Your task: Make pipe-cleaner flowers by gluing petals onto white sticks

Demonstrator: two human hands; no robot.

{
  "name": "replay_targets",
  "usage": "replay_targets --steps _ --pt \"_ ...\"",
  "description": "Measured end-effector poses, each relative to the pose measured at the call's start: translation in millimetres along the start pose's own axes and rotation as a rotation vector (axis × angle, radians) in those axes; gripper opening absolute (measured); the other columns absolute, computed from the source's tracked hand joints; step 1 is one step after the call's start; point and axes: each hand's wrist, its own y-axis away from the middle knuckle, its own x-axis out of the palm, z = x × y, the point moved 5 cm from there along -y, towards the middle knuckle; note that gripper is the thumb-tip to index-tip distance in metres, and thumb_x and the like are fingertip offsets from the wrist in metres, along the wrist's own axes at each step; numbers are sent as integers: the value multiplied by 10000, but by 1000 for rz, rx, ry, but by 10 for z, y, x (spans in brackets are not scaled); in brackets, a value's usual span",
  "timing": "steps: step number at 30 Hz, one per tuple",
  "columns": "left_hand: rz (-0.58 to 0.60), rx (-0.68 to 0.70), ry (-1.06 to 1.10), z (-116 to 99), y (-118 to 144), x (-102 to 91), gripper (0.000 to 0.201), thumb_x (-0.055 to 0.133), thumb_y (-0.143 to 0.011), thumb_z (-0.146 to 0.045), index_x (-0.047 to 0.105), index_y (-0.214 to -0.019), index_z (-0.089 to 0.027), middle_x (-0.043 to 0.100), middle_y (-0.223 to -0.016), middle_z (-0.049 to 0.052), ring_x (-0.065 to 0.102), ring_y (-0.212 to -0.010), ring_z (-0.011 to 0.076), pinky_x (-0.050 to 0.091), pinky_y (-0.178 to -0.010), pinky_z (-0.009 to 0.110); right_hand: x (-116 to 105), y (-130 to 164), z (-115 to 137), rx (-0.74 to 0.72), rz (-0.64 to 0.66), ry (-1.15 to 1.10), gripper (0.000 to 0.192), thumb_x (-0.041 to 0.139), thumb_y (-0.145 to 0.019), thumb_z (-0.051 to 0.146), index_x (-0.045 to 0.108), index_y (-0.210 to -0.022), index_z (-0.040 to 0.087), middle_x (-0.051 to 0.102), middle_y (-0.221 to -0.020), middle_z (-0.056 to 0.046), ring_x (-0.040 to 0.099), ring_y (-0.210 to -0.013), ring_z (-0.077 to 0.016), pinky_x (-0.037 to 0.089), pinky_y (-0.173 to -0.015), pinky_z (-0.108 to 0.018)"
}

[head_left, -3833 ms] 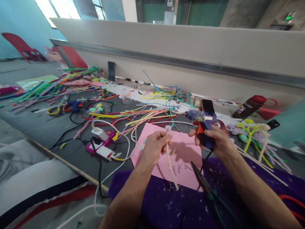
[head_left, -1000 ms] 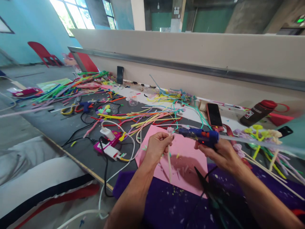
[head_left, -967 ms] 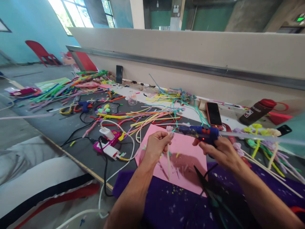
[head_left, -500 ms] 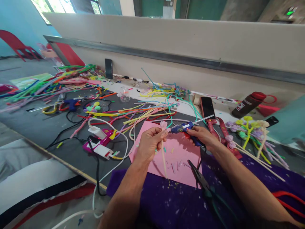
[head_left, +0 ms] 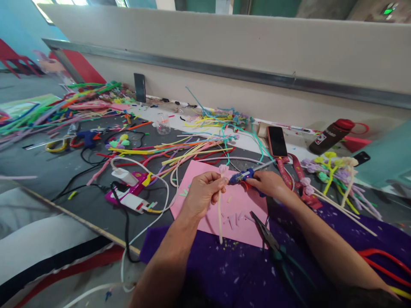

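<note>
My left hand (head_left: 203, 197) pinches a cream pipe-cleaner stem (head_left: 219, 216) that hangs down and carries a small pale pink flower bud (head_left: 222, 169) at its top. A blue hot glue gun (head_left: 243, 176) sits in my right hand (head_left: 267, 185), its nozzle pointing left and almost touching the stem just under the bud. Both hands hover over a pink paper sheet (head_left: 238, 215) strewn with cut bits.
Dark pliers (head_left: 268, 237) lie on the purple cloth (head_left: 224, 273). A phone (head_left: 276, 141) and a red lanyard (head_left: 293, 171) sit behind, finished pipe-cleaner flowers (head_left: 334, 173) and a dark red bottle (head_left: 332, 135) to the right. Loose pipe cleaners (head_left: 180, 152), cables and a pink power strip (head_left: 128, 194) crowd the left.
My right hand has brought the glue gun down and left from a raised position until its nozzle meets the stem in my left hand. The view has tilted lower.
</note>
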Motion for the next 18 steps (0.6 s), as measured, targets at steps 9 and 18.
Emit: replay_targets --steps 9,18 --pt "155 -155 11 144 35 149 242 689 -643 -302 521 -571 -143 560 -477 -38 347 -281 6 209 -289 138 -148 531 783 -740 -161 -114 168 571 -812 293 628 -927 185 638 -839 -51 583 -705 -132 445 -567 -236" --pt "204 -168 3 158 48 184 227 668 -668 -299 530 -564 -151 555 -476 -30 336 -278 12 200 -304 157 -58 633 901 -820 -153 -101 71 535 -829 177 605 -831 168 635 -770 -46 580 -707 -132 452 -625 -262"
